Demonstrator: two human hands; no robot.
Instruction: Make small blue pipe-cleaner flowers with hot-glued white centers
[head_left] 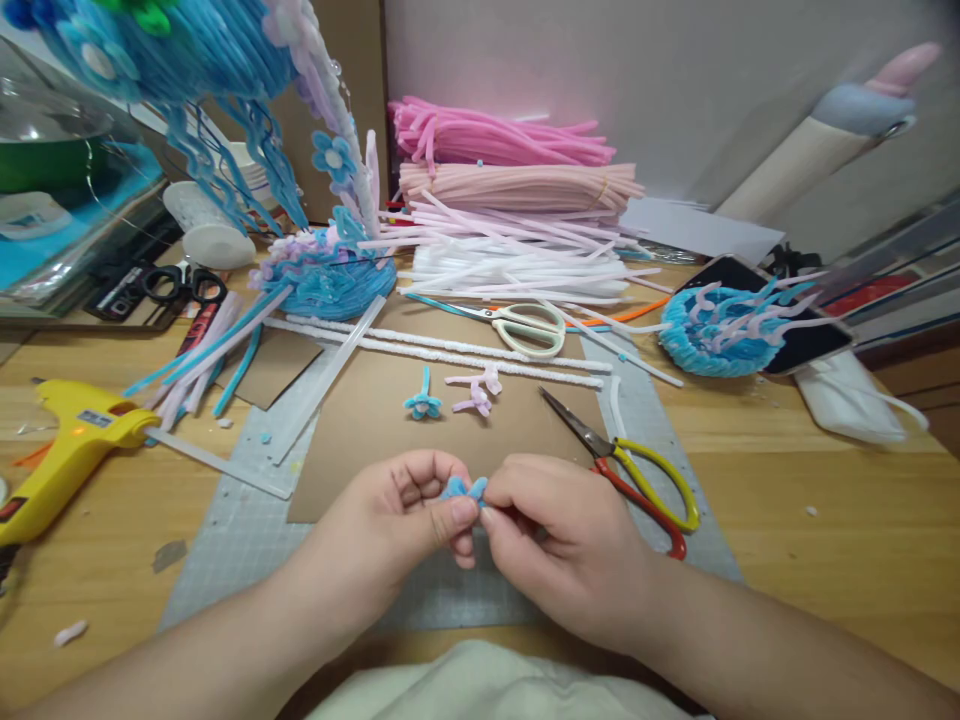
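Observation:
Between my two hands is a small blue pipe-cleaner flower [466,489], its looped petals pointing up. My left hand [420,510] pinches it between thumb and fingers. From the other side, the fingertips of my right hand [559,535] press together at the flower's edge. Just beyond, a finished-looking blue flower [423,404] with a stem and two pale lilac flowers [480,392] lie on brown cardboard [360,440]. Scissors with red and yellow handles [630,460] rest open to the right of my right hand.
Bundles of pink and white pipe cleaners [517,185] lie at the back. A yellow glue gun [75,440] is at left, near a glue stick [217,462]. Green-handled scissors [529,328] lie behind the cardboard. A blue fuzzy piece [720,330] sits on a phone [817,345] at right.

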